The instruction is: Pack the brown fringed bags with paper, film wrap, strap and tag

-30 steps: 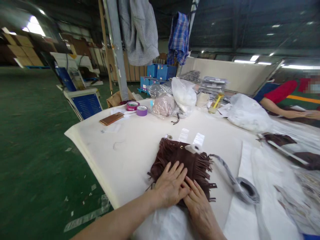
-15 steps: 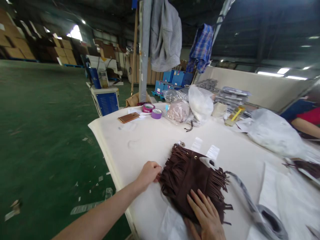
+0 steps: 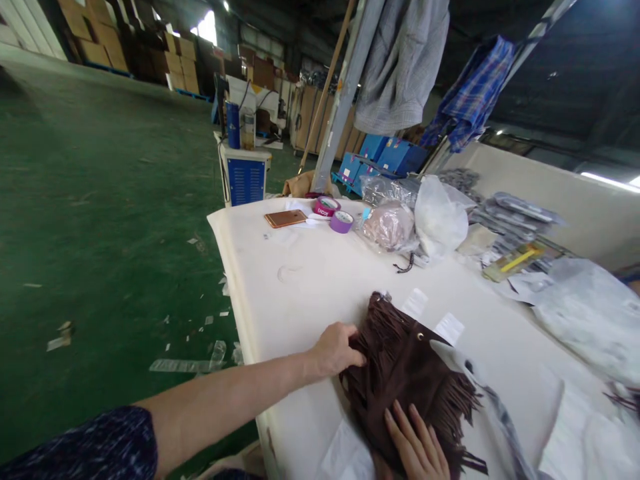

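Note:
A dark brown fringed bag (image 3: 400,373) lies on the white table (image 3: 280,313), with a metal eyelet near its upper edge. My left hand (image 3: 339,350) is closed at the bag's left side, its fingers curled on the fringe. My right hand (image 3: 419,443) rests flat on the lower part, fingers apart. From the upper right corner trails a grey wrapped strap (image 3: 507,427), beside a white tag (image 3: 447,353). Two small white labels, one of them a rectangular label (image 3: 450,328), lie just beyond the bag. Part of a white plastic sheet (image 3: 347,453) shows below it.
Toward the back are a phone (image 3: 285,219), a magenta tape roll (image 3: 326,206), a purple tape roll (image 3: 341,222) and a plastic-wrapped pink bundle (image 3: 389,225). A large white plastic bag (image 3: 590,320) sits at right. A metal post (image 3: 345,100) rises behind the table.
My left hand has moved from lying flat on the bag to its left edge, where its fingers close on the fringe. My right hand stays on the bag. The view has turned left.

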Available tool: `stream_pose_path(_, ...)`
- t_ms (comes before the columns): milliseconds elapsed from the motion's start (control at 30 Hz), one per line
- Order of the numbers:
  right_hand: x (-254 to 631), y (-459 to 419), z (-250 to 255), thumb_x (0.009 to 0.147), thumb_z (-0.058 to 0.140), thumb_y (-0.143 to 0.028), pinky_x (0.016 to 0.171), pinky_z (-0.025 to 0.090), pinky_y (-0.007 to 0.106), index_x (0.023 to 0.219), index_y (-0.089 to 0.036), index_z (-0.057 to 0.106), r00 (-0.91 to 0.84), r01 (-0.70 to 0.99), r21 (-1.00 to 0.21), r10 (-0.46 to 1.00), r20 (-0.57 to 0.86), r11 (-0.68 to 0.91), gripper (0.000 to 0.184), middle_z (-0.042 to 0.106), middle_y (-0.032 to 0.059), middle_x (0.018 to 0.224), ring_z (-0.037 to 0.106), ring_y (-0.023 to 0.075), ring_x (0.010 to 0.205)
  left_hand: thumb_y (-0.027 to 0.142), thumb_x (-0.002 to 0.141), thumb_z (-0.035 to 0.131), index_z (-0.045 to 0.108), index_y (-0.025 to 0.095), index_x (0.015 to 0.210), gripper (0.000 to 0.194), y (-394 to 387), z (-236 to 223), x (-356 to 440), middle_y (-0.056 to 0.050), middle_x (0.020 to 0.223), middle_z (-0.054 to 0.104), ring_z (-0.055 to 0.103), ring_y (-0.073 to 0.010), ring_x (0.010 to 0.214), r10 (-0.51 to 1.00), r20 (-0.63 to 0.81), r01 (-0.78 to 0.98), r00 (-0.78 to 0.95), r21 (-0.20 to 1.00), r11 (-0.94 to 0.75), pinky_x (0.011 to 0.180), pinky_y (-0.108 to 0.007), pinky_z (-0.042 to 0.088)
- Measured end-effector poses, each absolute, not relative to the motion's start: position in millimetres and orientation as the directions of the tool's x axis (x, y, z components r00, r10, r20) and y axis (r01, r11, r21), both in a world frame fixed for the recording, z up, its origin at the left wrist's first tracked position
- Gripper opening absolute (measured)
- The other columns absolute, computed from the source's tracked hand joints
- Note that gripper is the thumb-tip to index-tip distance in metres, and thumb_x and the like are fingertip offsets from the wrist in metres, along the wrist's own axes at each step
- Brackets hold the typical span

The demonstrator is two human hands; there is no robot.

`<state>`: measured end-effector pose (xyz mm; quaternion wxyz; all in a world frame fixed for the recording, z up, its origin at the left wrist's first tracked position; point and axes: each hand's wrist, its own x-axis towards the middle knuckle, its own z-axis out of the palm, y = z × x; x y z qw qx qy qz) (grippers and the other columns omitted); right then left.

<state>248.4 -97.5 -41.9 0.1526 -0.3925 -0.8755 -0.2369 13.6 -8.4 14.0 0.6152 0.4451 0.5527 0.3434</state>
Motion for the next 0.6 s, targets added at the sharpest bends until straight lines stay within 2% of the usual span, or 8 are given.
stream_pose_path(100, 254.8, -96.1, -42.3, 0.078, 0.045, -0.033, 0.081, 0.040, 0.041, 0.142, -0.018, 0.017, -0.695, 0.717, 0.346, 0.588, 0.413, 0.605, 0.072, 0.064, 0.0049, 0.111, 0.061, 0.0285, 0.098, 0.006, 0.048, 0.060, 0.052, 0.014, 0.066, 0.021, -13.8, 5.1, 10.0, 0.007, 0.057, 0.049, 0.048, -0.0098, 0.058, 0.940, -0.317, 0.045, 0.126, 0.948, 0.314, 0.053, -0.017, 0.038)
stream_pose_path(200, 255.4, -97.0, -44.4, 0.076, 0.049, -0.033, 0.082, 0.041, 0.041, 0.140, -0.020, 0.025, -0.682, 0.730, 0.317, 0.609, 0.405, 0.606, 0.070, 0.061, 0.0050, 0.116, 0.058, 0.0287, 0.103, 0.007, 0.050, 0.058, 0.053, 0.014, 0.067, 0.019, -13.6, 4.0, 7.4, 0.006, 0.059, 0.052, 0.049, -0.0109, 0.058, 0.954, -0.276, 0.075, 0.121, 0.960, 0.268, 0.053, -0.019, 0.038)
stream_pose_path(400, 240.1, -106.9, -35.4, 0.076, 0.053, -0.031, 0.090, 0.039, 0.044, 0.131, -0.020, 0.041, -0.562, 0.816, 0.151, 0.708, 0.427, 0.557, 0.058, 0.054, 0.0055, 0.126, 0.046, 0.0296, 0.118, 0.010, 0.051, 0.060, 0.054, 0.014, 0.067, 0.018, -7.0, 13.5, 12.4, 0.004, 0.060, 0.053, 0.050, -0.0135, 0.062, 0.974, -0.194, 0.228, 0.114, 0.960, 0.164, 0.056, -0.021, 0.037)
stream_pose_path(600, 223.8, -115.9, -16.3, 0.076, 0.053, -0.028, 0.094, 0.039, 0.048, 0.126, -0.019, 0.047, -0.500, 0.842, 0.010, 0.773, 0.390, 0.540, 0.051, 0.051, 0.0064, 0.129, 0.041, 0.0287, 0.123, 0.008, 0.055, 0.052, 0.051, 0.015, 0.074, 0.020, -8.7, 0.0, 8.0, 0.004, 0.065, 0.056, 0.054, -0.0130, 0.064, 0.987, -0.123, 0.289, 0.101, 0.953, 0.089, 0.059, -0.020, 0.042)
